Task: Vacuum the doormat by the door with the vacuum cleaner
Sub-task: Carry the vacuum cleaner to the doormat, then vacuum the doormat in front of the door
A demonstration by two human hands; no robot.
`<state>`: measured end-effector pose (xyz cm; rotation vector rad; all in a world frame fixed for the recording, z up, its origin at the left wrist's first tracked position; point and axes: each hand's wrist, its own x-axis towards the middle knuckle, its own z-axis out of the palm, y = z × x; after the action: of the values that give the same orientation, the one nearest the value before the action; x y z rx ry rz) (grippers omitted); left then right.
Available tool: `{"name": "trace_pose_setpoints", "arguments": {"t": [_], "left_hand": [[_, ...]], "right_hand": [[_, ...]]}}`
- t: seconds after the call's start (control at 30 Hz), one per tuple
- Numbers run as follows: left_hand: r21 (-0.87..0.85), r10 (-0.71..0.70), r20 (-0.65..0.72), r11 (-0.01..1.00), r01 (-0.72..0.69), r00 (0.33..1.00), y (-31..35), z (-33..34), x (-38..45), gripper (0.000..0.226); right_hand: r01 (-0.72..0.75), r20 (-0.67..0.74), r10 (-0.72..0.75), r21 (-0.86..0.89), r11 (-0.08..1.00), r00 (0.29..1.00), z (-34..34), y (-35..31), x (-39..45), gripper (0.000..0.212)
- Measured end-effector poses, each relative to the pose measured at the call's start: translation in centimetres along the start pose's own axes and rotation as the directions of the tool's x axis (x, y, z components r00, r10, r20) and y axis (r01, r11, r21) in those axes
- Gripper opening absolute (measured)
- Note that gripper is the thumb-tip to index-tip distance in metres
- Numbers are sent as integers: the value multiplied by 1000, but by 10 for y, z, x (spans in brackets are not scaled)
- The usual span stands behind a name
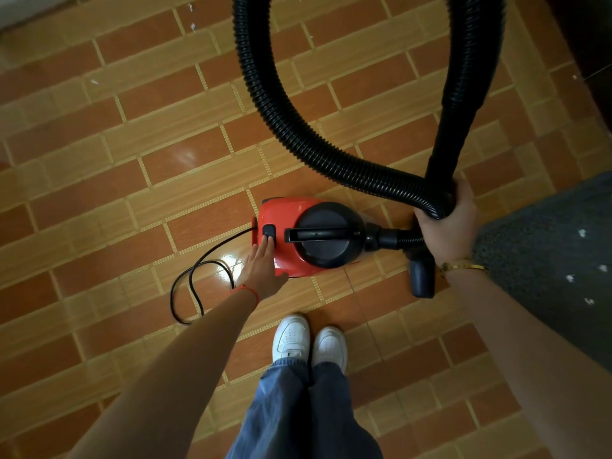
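A red canister vacuum cleaner (308,240) with a black lid and carry handle sits on the tiled floor in front of my feet. My left hand (261,266) reaches down to it, fingers straight, fingertips resting on the black switch (269,234) at its left end. My right hand (445,226) is closed around the black tube and ribbed hose (298,127), which loops up out of the top of the view. The black nozzle (422,276) hangs below that hand. A grey doormat (546,260) with white specks lies at the right edge.
The black power cord (192,286) curls on the floor left of the vacuum. My white shoes (309,339) stand just behind it. A dark door area (589,44) fills the top right corner. Small white scraps (192,26) dot the tiles at top left.
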<state>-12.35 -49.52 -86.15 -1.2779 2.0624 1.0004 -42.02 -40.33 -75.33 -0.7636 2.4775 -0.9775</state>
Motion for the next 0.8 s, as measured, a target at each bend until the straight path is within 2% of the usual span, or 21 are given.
{"name": "trace_pose_setpoints", "arguments": {"t": [0.1, 0.27, 0.4, 0.5, 0.63, 0.7, 0.8], "left_hand": [[51, 4, 39, 999, -6, 999, -1, 0, 1, 96], [118, -77, 119, 991, 63, 990, 2, -1, 6, 106], [159, -117, 137, 983, 95, 984, 0, -5, 7, 107], [174, -93, 149, 982, 66, 985, -2, -12, 8, 105], [233, -13, 168, 972, -27, 986, -3, -31, 2, 96], [229, 37, 152, 971, -72, 988, 0, -41, -6, 95], [191, 92, 97, 975, -109, 991, 7, -60, -16, 94]], "right_hand": [[0, 2, 0, -3, 1000, 1000, 0, -1, 1, 49], [18, 19, -18, 12, 1000, 1000, 1, -5, 4, 47], [14, -2, -14, 69, 998, 1000, 6, -12, 5, 48], [13, 29, -15, 81, 997, 999, 8, -16, 3, 54], [-23, 176, 7, 87, 996, 984, 1, -17, 0, 84], [-71, 288, 46, 77, 994, 956, -6, -18, -2, 99], [-113, 435, 89, 29, 993, 896, -23, -25, -2, 110]]}}
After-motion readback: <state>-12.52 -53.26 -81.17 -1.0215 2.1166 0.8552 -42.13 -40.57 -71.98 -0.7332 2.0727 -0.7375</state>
